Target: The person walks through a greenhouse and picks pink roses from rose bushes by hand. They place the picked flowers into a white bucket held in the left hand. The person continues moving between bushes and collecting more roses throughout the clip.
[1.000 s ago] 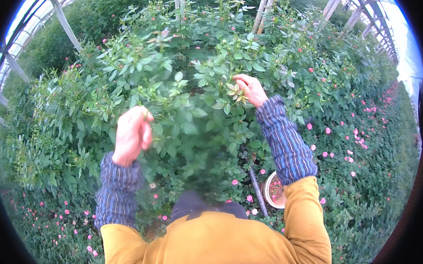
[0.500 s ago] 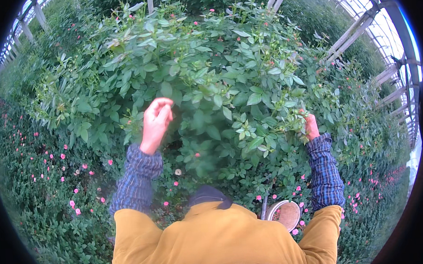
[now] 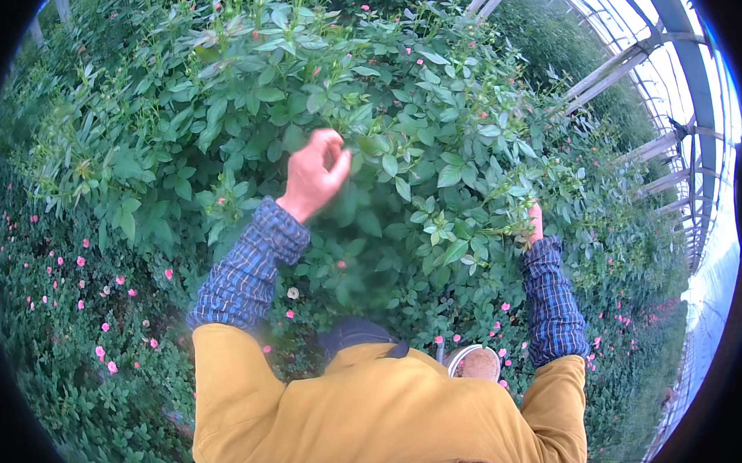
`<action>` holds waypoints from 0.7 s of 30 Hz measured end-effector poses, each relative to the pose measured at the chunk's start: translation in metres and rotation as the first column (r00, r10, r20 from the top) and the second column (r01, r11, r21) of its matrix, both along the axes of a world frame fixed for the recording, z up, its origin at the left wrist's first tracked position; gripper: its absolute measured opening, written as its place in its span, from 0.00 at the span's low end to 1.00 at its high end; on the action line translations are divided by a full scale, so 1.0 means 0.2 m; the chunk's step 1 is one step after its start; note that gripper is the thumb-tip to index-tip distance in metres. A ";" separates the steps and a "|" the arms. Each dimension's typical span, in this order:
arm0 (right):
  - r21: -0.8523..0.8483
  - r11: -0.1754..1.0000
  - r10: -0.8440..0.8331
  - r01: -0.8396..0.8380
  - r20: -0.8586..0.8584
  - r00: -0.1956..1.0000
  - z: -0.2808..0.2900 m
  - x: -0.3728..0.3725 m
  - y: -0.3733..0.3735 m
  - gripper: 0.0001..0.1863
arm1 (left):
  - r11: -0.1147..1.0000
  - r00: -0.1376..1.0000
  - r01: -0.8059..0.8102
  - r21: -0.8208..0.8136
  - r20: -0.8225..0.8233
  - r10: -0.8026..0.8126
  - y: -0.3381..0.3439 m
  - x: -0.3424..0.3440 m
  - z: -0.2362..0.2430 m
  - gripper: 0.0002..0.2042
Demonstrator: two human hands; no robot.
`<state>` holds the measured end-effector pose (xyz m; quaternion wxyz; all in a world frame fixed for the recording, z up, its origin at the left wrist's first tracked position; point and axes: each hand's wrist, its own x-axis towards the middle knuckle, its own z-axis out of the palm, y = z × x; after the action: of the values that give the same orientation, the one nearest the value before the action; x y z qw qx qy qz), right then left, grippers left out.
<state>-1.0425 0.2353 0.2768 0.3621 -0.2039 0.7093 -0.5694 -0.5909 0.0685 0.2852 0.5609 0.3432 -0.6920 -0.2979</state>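
Observation:
My left hand (image 3: 317,169), with fingers curled together, is raised among rose foliage in the middle; whether anything is pinched in them I cannot make out. Dark green leaves (image 3: 367,149) lie just beside and behind it. My right hand (image 3: 535,223) reaches into a leafy rose shoot (image 3: 503,217) at the right; leaves hide most of its fingers, so its grip cannot be seen.
Pink roses (image 3: 112,367) dot the bushes low on both sides. A round white bucket (image 3: 476,364) stands below by a pale post. Wooden posts (image 3: 580,90) and a hoop-framed greenhouse roof (image 3: 696,85) rise at the upper right.
My left hand has risen and moved right, toward the middle. My right hand went rightward and down into the foliage, then slightly left. The view has swung, bringing more roof frame into the right side.

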 end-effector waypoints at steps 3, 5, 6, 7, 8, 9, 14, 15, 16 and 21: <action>-0.127 0.970 -0.194 0.205 0.095 0.976 0.07 0.06 0.03 0.13 | 0.961 0.985 0.098 -0.260 0.161 -0.056 0.06 -0.01 -0.09 0.08; -0.272 0.944 -0.160 0.188 0.122 0.980 0.14 0.11 0.11 0.14 | 0.973 0.977 0.018 -0.230 0.210 0.032 0.08 -0.03 -0.11 0.14; -0.254 0.948 -0.189 0.192 0.035 0.981 0.19 0.14 0.18 0.16 | 0.983 0.960 0.004 -0.185 0.275 0.048 0.08 -0.04 -0.11 0.15; -0.381 0.905 -0.132 0.189 0.170 0.976 0.23 0.17 0.21 0.15 | 0.990 0.940 -0.015 -0.141 0.335 0.061 0.08 -0.06 -0.11 0.16; -0.448 0.886 -0.032 0.116 0.191 0.981 0.27 0.20 0.24 0.15 | 0.990 0.937 -0.041 -0.133 0.338 0.084 0.07 -0.08 -0.10 0.17; -0.492 0.858 -0.022 0.150 0.257 0.966 0.33 0.24 0.29 0.14 | 0.995 0.917 -0.073 -0.068 0.388 0.094 0.06 -0.11 -0.09 0.18; -0.617 0.787 0.307 -0.017 0.368 0.878 0.60 0.58 0.36 0.11 | 0.987 0.938 -0.113 0.118 0.341 0.067 -0.09 -0.20 -0.05 0.18; -0.621 0.779 0.365 -0.083 0.342 0.866 0.64 0.66 0.35 0.11 | 0.982 0.944 -0.093 0.166 0.328 0.034 -0.11 -0.21 -0.05 0.17; -0.607 0.772 0.452 -0.189 0.314 0.835 0.67 0.75 0.35 0.10 | 0.973 0.936 -0.113 0.201 0.350 0.036 -0.13 -0.21 -0.05 0.14; -0.327 0.663 0.735 -0.673 0.116 0.668 0.72 1.21 0.13 0.08 | 0.999 0.901 0.013 -0.030 0.434 0.001 -0.10 -0.19 -0.08 0.15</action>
<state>-0.8003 0.2617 0.4210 0.6076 -0.4392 0.4448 -0.4900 -0.6287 0.0486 0.2694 0.3975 0.3897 -0.8051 -0.2045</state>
